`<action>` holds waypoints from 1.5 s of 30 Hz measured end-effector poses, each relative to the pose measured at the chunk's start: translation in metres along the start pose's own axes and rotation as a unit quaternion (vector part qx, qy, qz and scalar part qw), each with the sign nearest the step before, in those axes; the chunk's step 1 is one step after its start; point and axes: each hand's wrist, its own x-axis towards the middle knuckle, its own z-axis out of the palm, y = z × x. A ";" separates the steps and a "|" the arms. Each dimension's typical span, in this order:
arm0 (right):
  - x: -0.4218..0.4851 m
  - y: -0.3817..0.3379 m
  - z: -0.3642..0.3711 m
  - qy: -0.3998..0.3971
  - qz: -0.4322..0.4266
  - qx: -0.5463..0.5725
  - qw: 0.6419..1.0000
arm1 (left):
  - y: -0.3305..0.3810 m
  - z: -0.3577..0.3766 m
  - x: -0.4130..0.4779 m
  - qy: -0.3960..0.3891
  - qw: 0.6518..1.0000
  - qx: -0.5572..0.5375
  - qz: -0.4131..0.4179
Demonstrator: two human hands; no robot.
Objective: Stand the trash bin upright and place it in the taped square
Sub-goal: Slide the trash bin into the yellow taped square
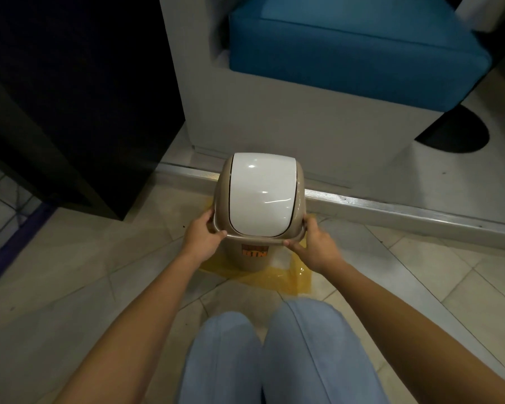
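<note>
From the head camera, the trash bin [254,258] stands upright on the tiled floor [99,272], between the two hands and just ahead of the person's knees [274,345]. Its beige body carries an orange label [254,251] on the near side, and a white swing lid [261,193] fills most of the top. The base sits on the taped square [292,279], whose yellow tape shows at the near right corner and at both sides of the bin.

The left hand [201,239] clasps the left side of the bin's top rim, thumb on the near edge and fingers curled over the side. The right hand [315,246] pinches the right side of the same rim, thumb along the near edge, fingers wrapped behind. Both hands are closed on the rim, not spread.

Beyond the bin runs a metal floor strip [391,207], then a white seat with a blue cushion [347,48]; a dark cabinet [70,97] stands at left.
</note>
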 end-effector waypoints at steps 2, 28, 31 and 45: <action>0.002 0.000 -0.002 -0.008 0.004 0.021 1.000 | 0.003 -0.002 0.005 -0.023 1.000 0.008 0.005; 0.056 -0.005 -0.004 0.021 0.019 0.176 0.984 | 0.023 0.002 0.057 -0.058 0.997 -0.026 0.035; 0.062 -0.006 -0.006 0.027 0.018 0.176 0.984 | 0.025 0.003 0.063 -0.057 0.997 -0.034 0.037; 0.072 -0.010 -0.004 0.046 0.023 0.191 0.980 | 0.024 0.008 0.081 -0.030 0.997 -0.070 0.034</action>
